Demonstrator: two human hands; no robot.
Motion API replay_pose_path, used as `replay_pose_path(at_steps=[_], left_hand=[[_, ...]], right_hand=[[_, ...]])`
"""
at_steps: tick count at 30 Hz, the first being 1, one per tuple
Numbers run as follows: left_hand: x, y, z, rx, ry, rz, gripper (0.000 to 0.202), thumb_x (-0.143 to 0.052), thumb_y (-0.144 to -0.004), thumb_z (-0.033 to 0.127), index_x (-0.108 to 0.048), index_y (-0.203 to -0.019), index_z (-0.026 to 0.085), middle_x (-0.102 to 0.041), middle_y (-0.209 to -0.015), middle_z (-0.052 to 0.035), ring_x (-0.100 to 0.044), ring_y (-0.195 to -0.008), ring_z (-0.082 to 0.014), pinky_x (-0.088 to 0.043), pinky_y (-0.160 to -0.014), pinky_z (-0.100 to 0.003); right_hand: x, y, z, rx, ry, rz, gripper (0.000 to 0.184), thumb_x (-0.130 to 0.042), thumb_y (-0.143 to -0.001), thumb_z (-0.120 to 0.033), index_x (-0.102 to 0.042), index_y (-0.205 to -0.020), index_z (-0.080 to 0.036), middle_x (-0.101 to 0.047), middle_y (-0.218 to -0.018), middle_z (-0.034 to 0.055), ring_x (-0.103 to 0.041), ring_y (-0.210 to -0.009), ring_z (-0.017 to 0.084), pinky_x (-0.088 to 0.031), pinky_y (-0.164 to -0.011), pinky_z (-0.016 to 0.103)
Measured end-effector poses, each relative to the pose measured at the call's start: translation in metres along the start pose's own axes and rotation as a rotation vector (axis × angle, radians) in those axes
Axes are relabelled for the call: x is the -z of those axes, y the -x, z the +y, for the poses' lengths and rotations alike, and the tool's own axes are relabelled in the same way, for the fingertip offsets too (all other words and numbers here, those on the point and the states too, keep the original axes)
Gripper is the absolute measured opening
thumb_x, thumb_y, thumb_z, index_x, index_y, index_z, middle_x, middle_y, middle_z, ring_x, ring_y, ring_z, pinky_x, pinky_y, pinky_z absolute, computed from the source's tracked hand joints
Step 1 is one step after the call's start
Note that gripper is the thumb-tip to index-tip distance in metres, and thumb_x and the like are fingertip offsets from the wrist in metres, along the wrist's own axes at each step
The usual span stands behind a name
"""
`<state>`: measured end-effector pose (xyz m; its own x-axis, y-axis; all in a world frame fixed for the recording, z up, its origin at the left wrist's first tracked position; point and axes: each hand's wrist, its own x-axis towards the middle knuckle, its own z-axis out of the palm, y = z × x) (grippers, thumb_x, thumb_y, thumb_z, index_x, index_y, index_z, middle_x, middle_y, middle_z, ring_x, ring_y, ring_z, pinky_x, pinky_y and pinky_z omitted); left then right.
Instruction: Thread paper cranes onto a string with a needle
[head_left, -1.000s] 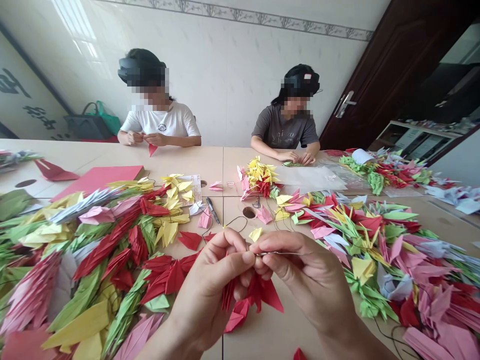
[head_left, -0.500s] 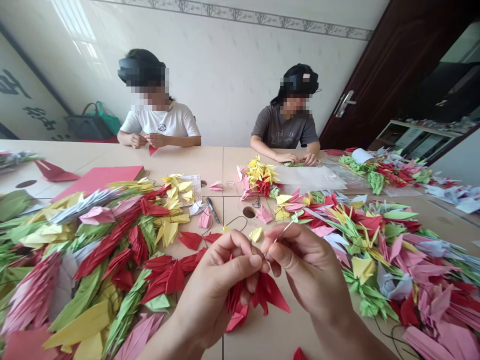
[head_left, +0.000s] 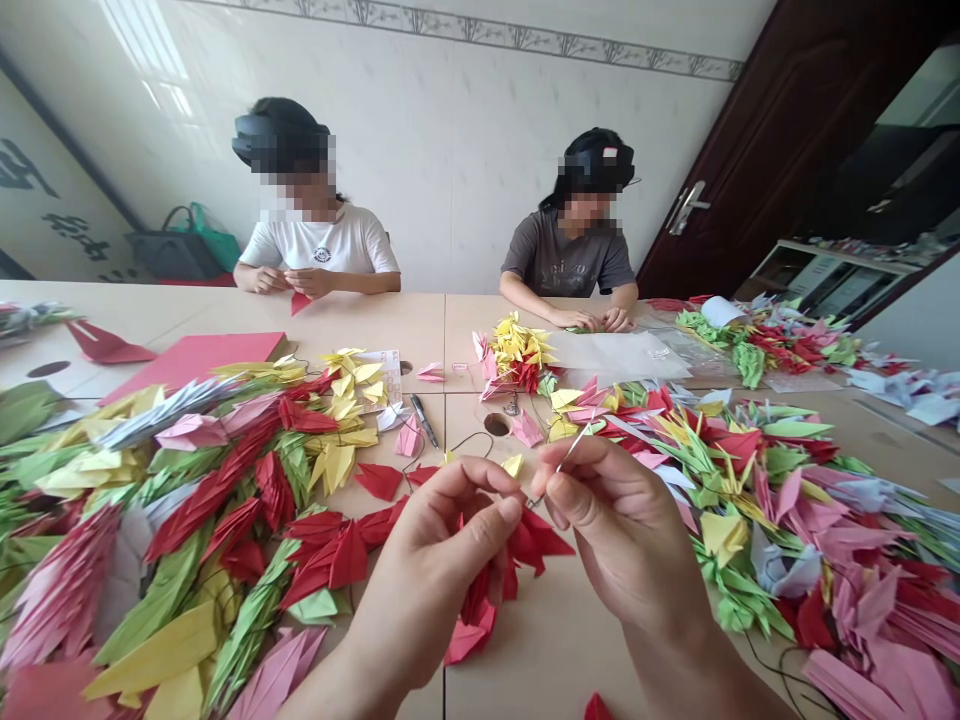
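Note:
Centre front, my left hand (head_left: 442,560) has thumb and forefinger pinched together near a dark thread. Red folded paper pieces (head_left: 480,600) hang beneath and behind its fingers, partly hidden by them. To its right, my right hand (head_left: 615,540) pinches a thin silvery needle (head_left: 576,445) that points up and to the right. A small dark loop of thread (head_left: 534,500) shows between the two sets of fingertips. The fingertips of both hands are close together but apart.
Heaps of colourful folded paper (head_left: 217,500) cover the left side, with another heap (head_left: 810,500) on the right. A pen (head_left: 424,420) lies mid-table beside a cable hole (head_left: 496,425). Across the table (head_left: 360,310) sit two people; one holds red paper, the other handles green paper.
My right hand has drawn slightly to the right with the needle, widening the gap between my fingertips. The red paper below has shifted a little. The other people have hardly moved.

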<state>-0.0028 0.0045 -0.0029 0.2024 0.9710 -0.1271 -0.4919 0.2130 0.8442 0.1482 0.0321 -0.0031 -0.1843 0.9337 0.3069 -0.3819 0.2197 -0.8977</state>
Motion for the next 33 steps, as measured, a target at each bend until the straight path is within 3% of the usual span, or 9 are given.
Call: replay_pose_path(at_steps=[4, 8, 12, 16, 19, 21, 26, 30, 33], left_hand=[[0.001, 0.003, 0.0, -0.127, -0.232, 0.013, 0.022, -0.074, -0.085, 0.041, -0.07, -0.096, 0.023, -0.049, -0.058, 0.0067, -0.042, -0.042, -0.002, -0.031, -0.037, -0.01], [-0.002, 0.004, 0.002, -0.259, -0.384, -0.004, 0.012, -0.074, -0.086, 0.033, -0.072, -0.083, 0.021, -0.056, -0.08, 0.0015, -0.046, -0.046, -0.0011, -0.033, -0.036, -0.012], [-0.004, 0.004, 0.005, -0.273, -0.44, 0.004, 0.014, -0.07, -0.088, 0.03, -0.071, -0.078, 0.021, -0.058, -0.085, -0.0002, -0.044, -0.047, -0.0019, -0.034, -0.037, -0.013], [-0.001, 0.003, 0.005, -0.275, -0.498, 0.024, 0.015, -0.071, -0.087, 0.03, -0.072, -0.076, 0.02, -0.059, -0.085, -0.0021, -0.054, -0.062, -0.0071, -0.043, -0.047, -0.012], [0.003, -0.002, 0.005, -0.187, -0.361, 0.04, 0.018, -0.073, -0.087, 0.033, -0.069, -0.077, 0.018, -0.056, -0.07, 0.0013, -0.048, -0.051, -0.0048, -0.038, -0.041, -0.011], [0.006, -0.008, 0.009, -0.093, -0.134, 0.113, 0.016, -0.069, -0.09, 0.033, -0.067, -0.083, 0.018, -0.054, -0.064, 0.0034, -0.043, -0.045, -0.0039, -0.033, -0.037, -0.01], [0.011, -0.023, 0.026, 0.086, 0.486, 0.425, 0.011, -0.052, -0.096, 0.013, -0.063, -0.092, 0.012, -0.062, -0.085, -0.0028, -0.052, -0.053, -0.0046, -0.045, -0.042, -0.01], [0.008, -0.022, 0.03, 0.117, 0.577, 0.456, 0.008, -0.054, -0.093, 0.011, -0.062, -0.093, 0.012, -0.063, -0.086, -0.0042, -0.054, -0.054, -0.0063, -0.049, -0.045, -0.013], [0.004, -0.017, 0.029, 0.093, 0.564, 0.443, 0.008, -0.057, -0.089, 0.012, -0.063, -0.094, 0.013, -0.064, -0.091, -0.0044, -0.056, -0.058, -0.0077, -0.052, -0.048, -0.016]], right_hand=[[-0.002, 0.001, -0.003, -0.002, 0.039, -0.009, 0.008, -0.075, -0.087, -0.031, -0.076, -0.095, -0.034, -0.073, -0.082, -0.0059, -0.066, -0.072, 0.004, -0.055, -0.066, 0.009], [-0.002, 0.002, -0.004, -0.021, 0.06, -0.022, 0.008, -0.075, -0.087, -0.03, -0.076, -0.094, -0.034, -0.073, -0.083, -0.0062, -0.067, -0.073, 0.004, -0.055, -0.066, 0.008], [-0.001, 0.002, -0.001, -0.043, 0.03, -0.02, 0.006, -0.074, -0.088, -0.03, -0.075, -0.095, -0.032, -0.071, -0.08, -0.0062, -0.064, -0.065, 0.003, -0.054, -0.062, 0.009], [0.001, -0.001, -0.001, -0.056, -0.05, -0.041, 0.006, -0.071, -0.091, -0.029, -0.073, -0.097, -0.03, -0.073, -0.081, -0.0049, -0.067, -0.06, 0.003, -0.057, -0.063, 0.012], [0.002, -0.003, -0.004, -0.057, -0.098, -0.049, 0.005, -0.07, -0.092, -0.027, -0.072, -0.096, -0.029, -0.074, -0.076, -0.0043, -0.07, -0.065, 0.006, -0.059, -0.064, 0.012], [0.002, -0.003, -0.007, -0.043, -0.07, -0.026, 0.004, -0.07, -0.092, -0.027, -0.072, -0.095, -0.029, -0.073, -0.073, -0.0046, -0.07, -0.065, 0.006, -0.058, -0.062, 0.011], [-0.003, 0.002, -0.006, -0.103, 0.199, -0.093, 0.011, -0.067, -0.092, -0.021, -0.072, -0.099, -0.027, -0.068, -0.074, -0.0039, -0.069, -0.064, 0.006, -0.057, -0.058, 0.012], [-0.012, 0.005, 0.003, -0.043, 0.329, -0.153, 0.035, -0.059, -0.092, -0.011, -0.059, -0.119, -0.032, -0.062, -0.075, -0.0064, -0.067, -0.062, 0.008, -0.056, -0.058, 0.016], [-0.015, 0.005, 0.007, 0.034, 0.478, -0.196, 0.02, -0.056, -0.093, -0.011, -0.063, -0.101, -0.028, -0.061, -0.074, -0.0049, -0.064, -0.063, 0.009, -0.054, -0.06, 0.019]])
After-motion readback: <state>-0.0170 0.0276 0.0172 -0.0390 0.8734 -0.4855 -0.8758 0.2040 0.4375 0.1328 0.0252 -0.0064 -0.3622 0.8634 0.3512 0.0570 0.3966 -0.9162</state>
